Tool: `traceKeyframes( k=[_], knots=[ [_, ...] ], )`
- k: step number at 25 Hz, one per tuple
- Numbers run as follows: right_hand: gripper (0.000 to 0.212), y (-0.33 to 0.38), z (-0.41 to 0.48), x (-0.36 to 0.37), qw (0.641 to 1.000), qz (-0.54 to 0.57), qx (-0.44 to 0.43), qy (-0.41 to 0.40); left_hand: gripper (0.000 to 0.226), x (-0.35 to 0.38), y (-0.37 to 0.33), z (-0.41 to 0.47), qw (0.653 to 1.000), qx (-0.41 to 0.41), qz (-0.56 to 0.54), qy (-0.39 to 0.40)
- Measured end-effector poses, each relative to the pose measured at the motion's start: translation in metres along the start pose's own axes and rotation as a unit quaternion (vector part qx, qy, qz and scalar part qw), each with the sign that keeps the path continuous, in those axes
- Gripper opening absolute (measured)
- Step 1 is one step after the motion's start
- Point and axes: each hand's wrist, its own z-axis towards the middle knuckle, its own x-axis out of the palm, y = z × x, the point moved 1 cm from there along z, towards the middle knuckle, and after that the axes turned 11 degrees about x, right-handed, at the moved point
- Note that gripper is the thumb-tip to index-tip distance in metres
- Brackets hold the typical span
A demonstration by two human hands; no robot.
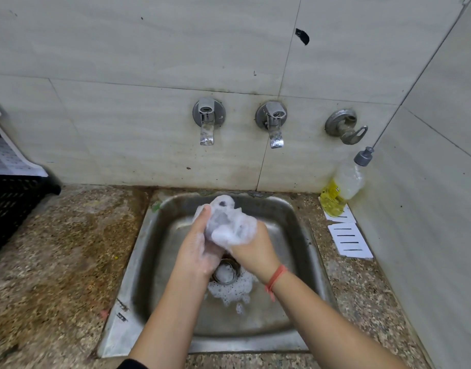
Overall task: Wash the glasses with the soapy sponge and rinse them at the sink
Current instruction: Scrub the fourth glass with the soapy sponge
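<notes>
both hands meet over the middle of the steel sink (149, 262), a little toward 12 o'clock from the drain (226, 274). the left hand (199, 243) grips the glass (223, 209) from the 9 o'clock side, its fingers curled round the lower part; the glass is nearly all covered with white suds, and only a dark opening shows at its top. the right hand (253, 249), with a red thread (277, 278) on the wrist, is curled round a lump of foam (234, 233) pressed against the glass at its 3 o'clock side (i cannot tell if the sponge is inside it). more suds lie in the basin at 6 o'clock from the drain. on the wall at 12 o'clock are two taps (207, 121), no water coming. a yellow soap bottle (340, 187) stands on the counter (69, 262) at 2 o'clock of the sink, and a black crate (8, 209) at 9 o'clock.
</notes>
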Motion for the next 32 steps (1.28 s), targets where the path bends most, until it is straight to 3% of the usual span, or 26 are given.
traceKeyframes(
  k=[1, 3, 4, 5, 6, 7, 8, 9, 10, 13, 14, 15, 17, 18, 19, 20, 21, 22, 24, 25, 27, 28, 29, 30, 31, 32],
  knots=[
    [0.026, -0.005, 0.001, 0.002, 0.996, -0.072, -0.024, -0.039, 0.035, 0.0, 0.004, 0.002, 1.0, -0.007, -0.006, 0.006],
    [0.017, -0.006, -0.004, 0.003, 0.993, 0.121, 0.016, -0.011, 0.024, 0.0, 0.007, 0.005, 1.0, 0.003, 0.004, 0.014],
    [0.02, -0.006, -0.004, 0.003, 0.952, 0.289, 0.076, 0.061, 0.013, -0.001, 0.004, 0.001, 1.0, 0.011, 0.021, 0.013],
    [0.033, -0.008, -0.006, 0.001, 0.884, 0.425, 0.133, 0.141, 0.016, -0.001, 0.001, -0.001, 0.999, 0.014, 0.024, 0.027],
    [0.051, -0.009, -0.005, -0.002, 0.818, 0.511, 0.161, 0.21, 0.035, -0.004, -0.003, 0.0, 0.998, 0.01, 0.021, 0.058],
    [0.066, -0.008, -0.008, -0.003, 0.778, 0.552, 0.178, 0.242, 0.053, -0.005, -0.006, 0.002, 0.995, 0.006, 0.013, 0.098],
    [0.076, -0.007, -0.01, -0.002, 0.765, 0.56, 0.177, 0.264, 0.063, -0.007, -0.008, 0.003, 0.992, -0.004, 0.002, 0.127],
    [0.077, -0.003, -0.011, -0.003, 0.78, 0.538, 0.167, 0.273, 0.07, -0.009, -0.009, 0.005, 0.989, -0.006, -0.003, 0.145],
    [0.068, -0.002, -0.01, -0.004, 0.824, 0.487, 0.141, 0.255, 0.078, -0.011, -0.009, 0.006, 0.989, -0.005, -0.004, 0.145],
    [0.039, 0.003, -0.011, -0.011, 0.985, 0.161, -0.025, 0.062, 0.085, -0.012, -0.003, 0.006, 0.995, -0.019, -0.01, 0.1],
    [0.029, -0.001, -0.008, -0.013, 0.995, -0.003, -0.095, -0.028, 0.072, -0.008, -0.001, 0.004, 0.994, -0.036, -0.004, 0.1],
    [0.015, -0.003, -0.007, -0.012, 0.968, -0.155, -0.171, -0.096, 0.054, -0.004, 0.0, 0.003, 0.994, -0.055, 0.011, 0.09],
    [0.011, -0.008, -0.005, -0.01, 0.919, -0.296, -0.228, -0.125, 0.034, -0.003, 0.002, 0.003, 0.994, -0.081, 0.051, 0.05],
    [0.014, -0.007, -0.004, -0.013, 0.943, -0.271, -0.182, -0.066, 0.035, -0.005, 0.002, 0.005, 0.995, -0.08, 0.057, 0.037],
    [0.021, 0.0, -0.006, -0.019, 0.982, -0.153, -0.105, 0.028, 0.046, -0.008, 0.001, 0.005, 0.996, -0.066, 0.055, 0.039],
    [0.026, 0.006, -0.009, -0.026, 0.987, 0.008, -0.019, 0.159, 0.066, -0.012, -0.002, 0.005, 0.996, -0.054, 0.048, 0.048],
    [0.029, 0.011, -0.014, -0.029, 0.949, 0.167, 0.045, 0.262, 0.083, -0.016, -0.005, 0.006, 0.996, -0.051, 0.04, 0.056],
    [0.03, 0.011, -0.015, -0.03, 0.905, 0.283, 0.083, 0.307, 0.091, -0.018, -0.009, 0.006, 0.996, -0.055, 0.031, 0.065],
    [0.035, 0.007, -0.015, -0.024, 0.859, 0.41, 0.128, 0.278, 0.088, -0.015, -0.013, 0.006, 0.991, -0.064, 0.079, 0.085],
    [0.033, 0.003, -0.015, -0.016, 0.878, 0.405, 0.121, 0.222, 0.078, -0.013, -0.011, 0.007, 0.988, -0.061, 0.124, 0.07],
    [0.027, -0.008, -0.011, -0.008, 0.979, 0.195, 0.03, 0.044, 0.043, -0.007, -0.005, 0.009, 0.986, -0.049, 0.158, 0.014],
    [0.03, -0.01, -0.012, -0.005, 0.999, 0.013, -0.026, -0.027, 0.025, -0.003, -0.001, 0.009, 0.989, -0.052, 0.137, -0.004],
    [0.036, -0.014, -0.011, -0.003, 0.989, -0.118, -0.066, -0.062, 0.016, 0.0, 0.003, 0.009, 0.991, -0.061, 0.115, -0.018],
    [0.038, -0.016, -0.011, -0.003, 0.983, -0.152, -0.068, -0.073, 0.018, 0.001, 0.005, 0.009, 0.992, -0.065, 0.104, -0.031],
    [0.035, -0.017, -0.01, -0.004, 0.996, -0.067, -0.036, -0.05, 0.018, -0.001, 0.008, 0.011, 0.993, -0.052, 0.104, -0.03],
    [0.03, -0.013, -0.009, -0.005, 0.993, 0.111, 0.034, -0.003, 0.015, -0.003, 0.008, 0.012, 0.992, -0.027, 0.117, -0.026]
  ],
)
